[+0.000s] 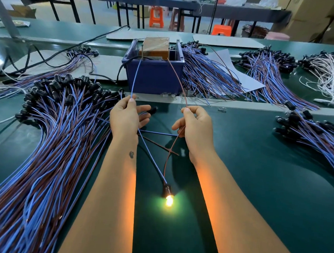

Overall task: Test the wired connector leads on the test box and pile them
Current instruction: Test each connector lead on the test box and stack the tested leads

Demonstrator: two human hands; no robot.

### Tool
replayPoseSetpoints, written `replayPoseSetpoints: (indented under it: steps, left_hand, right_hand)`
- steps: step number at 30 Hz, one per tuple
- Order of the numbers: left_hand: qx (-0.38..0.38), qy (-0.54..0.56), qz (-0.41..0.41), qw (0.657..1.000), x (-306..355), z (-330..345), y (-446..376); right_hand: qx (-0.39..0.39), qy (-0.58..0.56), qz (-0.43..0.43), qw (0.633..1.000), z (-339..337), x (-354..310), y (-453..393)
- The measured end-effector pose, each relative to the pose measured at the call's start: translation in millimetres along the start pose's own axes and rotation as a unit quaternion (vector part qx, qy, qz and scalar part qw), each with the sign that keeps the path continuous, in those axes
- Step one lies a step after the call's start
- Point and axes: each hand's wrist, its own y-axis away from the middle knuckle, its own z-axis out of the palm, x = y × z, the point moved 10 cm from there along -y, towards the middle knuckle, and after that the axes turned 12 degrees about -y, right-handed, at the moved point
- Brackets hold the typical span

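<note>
**Bulb lit up mid-test, one lead stretched to the box**

Workshop in the back is mostly a blur: dark tables, a few orange stools (157, 16), cardboard boxes cut off at the right edge. Up front it's all green bench (256, 190), running out of frame on every side.

Biggest thing on it is the huge pile of blue and brown leads (49, 148) on the left, black sockets at the far end, the near end chopped off by the frame. More bundles fan out behind the box (208, 80), another sits at the right edge (314, 135), and a white-wired heap (329, 77) is top right, partly out of shot.

Dead centre is the blue test box (154, 74), with a tape-wrapped block (156, 45) inside; can't really make out the contacts the wires reach.

Left hand (126, 118) pinches the blue wire (134, 79) between thumb and finger, and it runs up to the box. Right hand (196, 126) pinches the brown wire (178, 78) the same way. Both wires run back between the forearms to a black socket (166, 190) lying on the bench, its bulb (169, 200) glowing orange, too blown out to see any detail. There's another black socket (152, 110) just past the left fingers, half hidden, can't tell if it's held
</note>
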Motion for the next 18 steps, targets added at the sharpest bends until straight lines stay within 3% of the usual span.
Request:
replayPoseSetpoints:
  steps: [9, 18]
  left_hand:
    - [-0.021, 0.006, 0.057, 0.998, 11, 10, 15]
    - [-0.25, 0.039, 0.068, 0.965, 20, 70, 48]
  right_hand:
    - [-0.009, 0.02, -0.058, 0.998, 7, -11, 5]
    - [-0.099, 0.045, -0.119, 0.987, 31, -20, 14]
